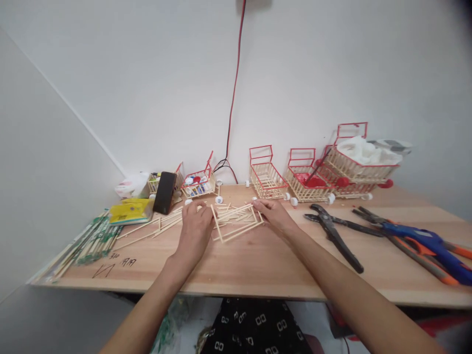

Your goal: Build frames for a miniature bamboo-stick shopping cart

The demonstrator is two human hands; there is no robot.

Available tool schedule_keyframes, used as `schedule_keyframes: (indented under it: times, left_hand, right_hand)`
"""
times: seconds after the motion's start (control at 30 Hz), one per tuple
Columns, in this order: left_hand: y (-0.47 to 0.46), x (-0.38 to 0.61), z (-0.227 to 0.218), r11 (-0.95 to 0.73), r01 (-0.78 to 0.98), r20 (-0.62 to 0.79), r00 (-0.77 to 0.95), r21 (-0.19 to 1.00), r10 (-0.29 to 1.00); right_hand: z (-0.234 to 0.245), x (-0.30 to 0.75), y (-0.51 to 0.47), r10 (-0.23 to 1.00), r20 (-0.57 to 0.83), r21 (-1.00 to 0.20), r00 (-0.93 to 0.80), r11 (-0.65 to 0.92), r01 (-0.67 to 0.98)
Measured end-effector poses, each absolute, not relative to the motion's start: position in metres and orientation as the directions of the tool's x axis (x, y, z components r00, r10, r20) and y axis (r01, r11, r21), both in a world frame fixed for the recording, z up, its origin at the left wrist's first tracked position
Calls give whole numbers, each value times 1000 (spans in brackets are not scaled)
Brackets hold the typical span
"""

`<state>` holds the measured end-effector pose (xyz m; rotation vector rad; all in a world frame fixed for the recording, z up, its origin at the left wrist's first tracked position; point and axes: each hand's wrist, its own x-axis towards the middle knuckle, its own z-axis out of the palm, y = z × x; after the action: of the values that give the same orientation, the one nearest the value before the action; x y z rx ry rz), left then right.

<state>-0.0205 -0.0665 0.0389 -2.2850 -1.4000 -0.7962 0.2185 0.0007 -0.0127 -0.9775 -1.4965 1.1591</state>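
Between my two hands is a small rectangular frame of thin wooden sticks (239,231), tilted above the table. My left hand (197,226) has its fingers closed at the frame's left end. At the upper right corner, my right hand (275,215) pinches the frame between thumb and fingers. Behind and below it lie loose wooden sticks (171,222), scattered on the tabletop. Some fingertips of my left hand are hidden behind the hand itself.
Miniature stick shopping carts (268,181) with red trim line the wall. At right lie black pliers (334,236) and a blue glue gun (424,238). At left are a phone (164,192), a yellow packet (131,211) and bundled sticks (99,241). The wooden table's (243,280) front edge is near me.
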Motion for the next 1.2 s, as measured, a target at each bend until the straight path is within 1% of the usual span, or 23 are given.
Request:
schedule_keyframes:
  times: [0.2,0.27,0.33,0.37,0.43,0.47,0.5,0.53,0.57,0.6,0.63,0.67,0.7,0.73,0.77,0.8,0.87,0.97,1.07,1.2]
  left_hand:
    - [-55,-25,29,-532,841,619,365,102,696]
    - [-53,-25,27,-548,825,616,361,139,700]
    - [-53,-23,28,-587,783,620,361,204,697]
    - [-54,-21,29,-611,749,630,350,256,693]
    - [-56,-17,30,-630,661,667,255,409,700]
    - [-57,-16,30,-613,598,675,156,516,721]
    - [-58,-15,28,-572,510,650,31,643,759]
    - [-58,-15,26,-504,383,575,-92,774,813]
    - [-58,-15,22,-412,217,451,-187,885,873]
    - [-57,-16,18,-299,34,298,-227,954,927]
    - [-56,-16,13,-175,-137,144,-211,975,967]
    - [-55,-16,9,-62,-268,19,-158,961,987]
    - [-55,-16,5,29,-357,-66,-93,934,993]
    - [-55,-14,1,90,-410,-114,-36,908,993]
    - [-56,-12,-1,124,-437,-132,12,891,991]
    - [-58,-10,-4,138,-446,-131,46,884,990]
    - [-61,-3,-7,114,-436,-97,61,893,993]
    - [-63,6,-11,44,-396,-33,36,917,999]
    - [-62,11,-15,2,-367,-1,4,930,1000]
    - [-59,12,-19,-42,-255,35,-33,966,999]
  right_hand:
    - [-14,220,3,925,323,-928,-199,351,128]
    - [-15,221,4,918,335,-912,-210,372,173]
    - [-16,222,6,920,327,-905,-216,370,208]
    - [-16,223,7,924,320,-905,-211,363,220]
    - [-17,224,8,931,312,-908,-187,351,230]
    - [-17,224,8,934,312,-909,-172,346,231]
    - [-17,225,8,937,312,-910,-159,343,233]
    - [-17,225,8,938,314,-910,-149,342,235]
    - [-18,225,8,938,317,-909,-142,344,236]
    - [-18,226,9,937,320,-908,-139,345,238]
    - [-19,226,9,937,321,-908,-136,346,238]
    - [-20,226,10,938,322,-908,-132,345,237]
    - [-21,226,10,938,322,-909,-128,344,236]
    - [-23,226,11,939,321,-910,-122,342,237]
    - [-24,226,12,940,322,-909,-116,341,241]
    - [-25,226,13,940,324,-906,-109,341,250]
    - [-25,226,13,938,334,-897,-90,345,277]
    - [-23,225,10,931,359,-877,-69,362,317]
    - [-19,222,5,933,354,-873,-68,356,333]
    - [-15,219,0,941,333,-881,-62,334,336]
